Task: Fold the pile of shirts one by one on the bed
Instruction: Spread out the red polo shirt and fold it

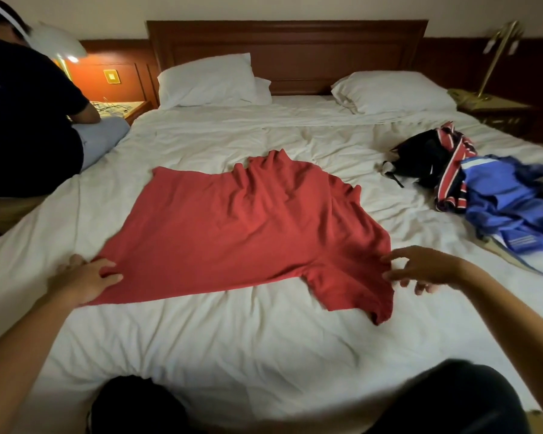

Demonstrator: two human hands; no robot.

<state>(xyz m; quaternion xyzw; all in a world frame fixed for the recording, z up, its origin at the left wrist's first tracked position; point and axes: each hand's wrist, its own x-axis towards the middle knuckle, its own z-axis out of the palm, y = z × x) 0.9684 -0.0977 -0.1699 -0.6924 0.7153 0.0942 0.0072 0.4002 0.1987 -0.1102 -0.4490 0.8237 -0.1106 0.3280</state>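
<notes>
The wearer's dark-clad knees [452, 402] filled the 6 o'clock edge, cut off by the frame. Just beyond them, on the rumpled white bed [264, 355], the left hand [85, 278] at 8 o'clock gripped the hem corner of the red shirt [248, 227], thumb on top of the cloth; the fingers beneath were hard to make out. At 4 o'clock the right hand [420, 269] had its fingers spread and relaxed, their tips touching the shirt's shoulder edge, though they were slightly blurred. The red shirt lay spread in the middle of the bed, hem toward 9 o'clock, wrinkled along its far side, with the near short sleeve pointing toward 5 o'clock and the far sleeve bunched. At 2 o'clock sat the pile of shirts [483, 189], black, red-striped and blue tangled together and partly cut off. Farther on, two white pillows [207, 83] leaned on the wooden headboard [286, 54]. At 10 o'clock a seated person [22, 120] was partly out of frame.
</notes>
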